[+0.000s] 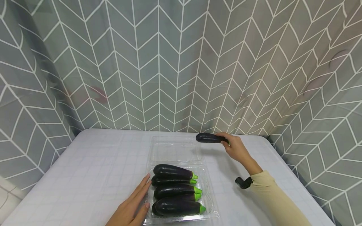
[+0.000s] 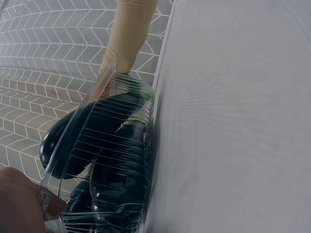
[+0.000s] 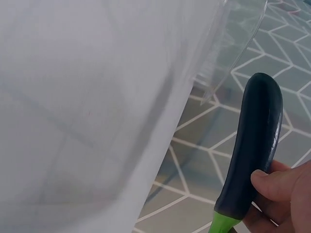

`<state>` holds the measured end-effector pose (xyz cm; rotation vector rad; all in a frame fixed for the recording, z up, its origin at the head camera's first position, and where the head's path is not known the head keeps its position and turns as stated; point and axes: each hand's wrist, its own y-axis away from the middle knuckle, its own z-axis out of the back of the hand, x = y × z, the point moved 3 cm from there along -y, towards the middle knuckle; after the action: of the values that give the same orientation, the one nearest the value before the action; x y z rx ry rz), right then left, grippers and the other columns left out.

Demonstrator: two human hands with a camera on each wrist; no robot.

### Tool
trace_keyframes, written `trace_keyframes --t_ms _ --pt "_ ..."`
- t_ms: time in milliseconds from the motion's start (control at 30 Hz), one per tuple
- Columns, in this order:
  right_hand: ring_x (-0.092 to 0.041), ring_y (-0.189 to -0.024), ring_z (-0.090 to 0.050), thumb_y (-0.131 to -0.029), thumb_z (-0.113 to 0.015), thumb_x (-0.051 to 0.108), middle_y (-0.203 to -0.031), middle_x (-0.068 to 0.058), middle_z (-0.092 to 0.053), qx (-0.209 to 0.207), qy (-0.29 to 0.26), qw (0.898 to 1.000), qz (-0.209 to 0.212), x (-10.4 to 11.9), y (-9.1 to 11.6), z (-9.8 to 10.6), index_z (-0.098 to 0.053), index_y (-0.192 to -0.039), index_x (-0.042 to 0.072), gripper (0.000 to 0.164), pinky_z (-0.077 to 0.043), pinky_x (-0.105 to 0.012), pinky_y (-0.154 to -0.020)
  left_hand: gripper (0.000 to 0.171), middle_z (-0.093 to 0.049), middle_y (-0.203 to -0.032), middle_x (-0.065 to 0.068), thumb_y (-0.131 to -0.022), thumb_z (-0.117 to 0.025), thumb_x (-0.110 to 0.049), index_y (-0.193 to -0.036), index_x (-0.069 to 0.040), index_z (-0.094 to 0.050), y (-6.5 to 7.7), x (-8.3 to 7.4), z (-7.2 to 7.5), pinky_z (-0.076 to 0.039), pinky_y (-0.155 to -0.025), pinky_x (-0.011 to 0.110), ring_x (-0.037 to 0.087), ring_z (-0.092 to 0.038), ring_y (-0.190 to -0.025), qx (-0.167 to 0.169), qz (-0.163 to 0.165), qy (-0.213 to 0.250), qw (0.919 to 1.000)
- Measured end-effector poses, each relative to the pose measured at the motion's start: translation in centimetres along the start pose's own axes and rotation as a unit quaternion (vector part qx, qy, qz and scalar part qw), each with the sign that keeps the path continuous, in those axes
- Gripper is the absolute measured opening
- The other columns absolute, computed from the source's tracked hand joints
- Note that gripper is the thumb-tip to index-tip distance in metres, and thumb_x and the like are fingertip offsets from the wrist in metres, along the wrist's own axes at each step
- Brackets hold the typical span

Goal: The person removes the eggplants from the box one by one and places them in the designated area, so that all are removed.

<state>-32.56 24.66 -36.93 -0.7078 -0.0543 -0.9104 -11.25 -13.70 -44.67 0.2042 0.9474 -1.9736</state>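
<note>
My right hand point(image 1: 234, 148) grips a dark purple eggplant point(image 1: 209, 137) near its green stem end, held above the back right of the table. The right wrist view shows the same eggplant point(image 3: 255, 141) with the thumb across its side. A clear plastic clamshell box point(image 1: 211, 201) holds several more eggplants point(image 1: 178, 207), stacked lengthwise with green stems to the right. Beside the box's left wall, my left hand point(image 1: 130, 204) rests with its fingers extended, touching the edge. Through the ribbed clear wall point(image 2: 109, 145), the left wrist view shows the eggplants inside.
The box's lid point(image 1: 175, 150) lies folded back behind it on the white cloth-covered table point(image 1: 107, 169). Grey patterned curtains point(image 1: 181, 62) stand behind and at both sides. A black strap piece point(image 1: 244, 182) sticks out from the right wrist.
</note>
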Motion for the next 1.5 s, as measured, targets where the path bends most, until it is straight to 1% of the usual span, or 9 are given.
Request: trace_keyframes --t_ms 133,267,333,400,500,667,967,1267,1500 --pt "-0.036 -0.094 -0.070 -0.090 -0.068 -0.016 -0.115 -0.022 -0.073 0.002 0.005 1.000 -0.010 -0.8 -0.2 -0.1 -0.070 -0.125 -0.001 0.038 -0.054 -0.053 -0.080 0.073 -0.032 -0.168 0.005 -0.091 -0.074 -0.006 -0.157 -0.003 -0.043 0.0 0.0 0.0 -0.057 -0.093 0.044 0.020 -0.051 -0.138 0.000 0.001 0.001 1.0000" --pt "-0.033 -0.086 -0.067 -0.091 -0.068 -0.014 -0.112 -0.022 -0.073 0.009 0.015 0.999 -0.027 -1.8 -0.4 -0.3 -0.070 -0.125 0.000 0.037 -0.052 -0.052 -0.077 0.073 -0.034 -0.167 0.007 -0.091 -0.074 -0.005 -0.157 -0.003 -0.043 0.0 0.0 0.0 -0.058 -0.092 0.043 0.020 -0.052 -0.137 -0.001 0.000 0.001 1.0000" --pt "-0.033 -0.086 -0.066 -0.091 -0.068 -0.012 -0.112 -0.021 -0.073 0.013 0.015 0.999 -0.037 -2.3 -0.5 -0.4 -0.070 -0.126 0.001 0.037 -0.052 -0.052 -0.078 0.073 -0.034 -0.167 0.007 -0.091 -0.074 -0.005 -0.157 -0.003 -0.043 0.0 0.0 0.0 -0.058 -0.092 0.043 0.020 -0.052 -0.136 -0.001 0.000 0.000 1.0000" --pt "-0.034 -0.089 -0.067 -0.092 -0.068 -0.011 -0.113 -0.021 -0.073 0.017 0.012 0.999 -0.047 -2.8 -0.5 -0.5 -0.070 -0.126 0.002 0.036 -0.052 -0.054 -0.080 0.072 -0.034 -0.167 0.007 -0.091 -0.074 -0.006 -0.157 -0.003 -0.044 0.0 0.0 0.0 -0.058 -0.092 0.043 0.020 -0.052 -0.137 0.001 0.002 -0.001 1.0000" --pt "-0.040 -0.099 -0.069 -0.091 -0.068 -0.012 -0.115 -0.022 -0.073 0.019 0.007 0.998 -0.054 -3.4 -0.6 -0.7 -0.070 -0.125 0.000 0.036 -0.052 -0.057 -0.085 0.072 -0.033 -0.167 0.006 -0.092 -0.074 -0.007 -0.157 -0.003 -0.044 0.0 0.1 -0.1 -0.057 -0.093 0.043 0.020 -0.052 -0.137 0.005 0.010 -0.001 0.9999" --pt "-0.047 -0.109 -0.067 -0.090 -0.067 -0.013 -0.118 -0.025 -0.071 0.027 0.008 0.998 -0.058 -4.3 -0.7 -1.4 -0.069 -0.124 -0.004 0.035 -0.050 -0.061 -0.093 0.070 -0.034 -0.167 0.006 -0.093 -0.074 -0.008 -0.156 -0.002 -0.045 0.1 0.1 -0.1 -0.057 -0.093 0.043 0.021 -0.052 -0.137 0.010 0.023 -0.003 0.9997" --pt "-0.047 -0.111 -0.066 -0.088 -0.070 -0.014 -0.117 -0.025 -0.071 0.033 0.003 0.997 -0.070 -5.8 -0.8 -2.4 -0.070 -0.121 -0.004 0.035 -0.050 -0.060 -0.096 0.069 -0.031 -0.168 0.001 -0.094 -0.074 -0.010 -0.156 -0.003 -0.045 0.0 -0.1 0.0 -0.055 -0.096 0.044 0.019 -0.048 -0.140 0.016 0.036 -0.003 0.9992" --pt "-0.047 -0.116 -0.064 -0.091 -0.068 -0.013 -0.119 -0.026 -0.071 0.057 -0.001 0.994 -0.093 -6.4 -1.1 -3.1 -0.069 -0.123 -0.004 0.034 -0.048 -0.060 -0.100 0.071 -0.033 -0.167 0.005 -0.092 -0.074 -0.008 -0.156 -0.002 -0.045 0.0 0.0 0.0 -0.056 -0.095 0.045 0.021 -0.049 -0.139 0.007 0.017 -0.008 0.9998" --pt "-0.048 -0.118 -0.062 -0.091 -0.066 -0.014 -0.120 -0.025 -0.070 0.081 0.000 0.992 -0.101 -6.5 -1.0 -3.6 -0.069 -0.122 -0.006 0.032 -0.047 -0.061 -0.101 0.070 -0.035 -0.166 0.007 -0.092 -0.075 -0.008 -0.155 -0.001 -0.046 0.0 0.0 0.0 -0.055 -0.096 0.046 0.021 -0.048 -0.140 0.008 0.019 -0.007 0.9998"
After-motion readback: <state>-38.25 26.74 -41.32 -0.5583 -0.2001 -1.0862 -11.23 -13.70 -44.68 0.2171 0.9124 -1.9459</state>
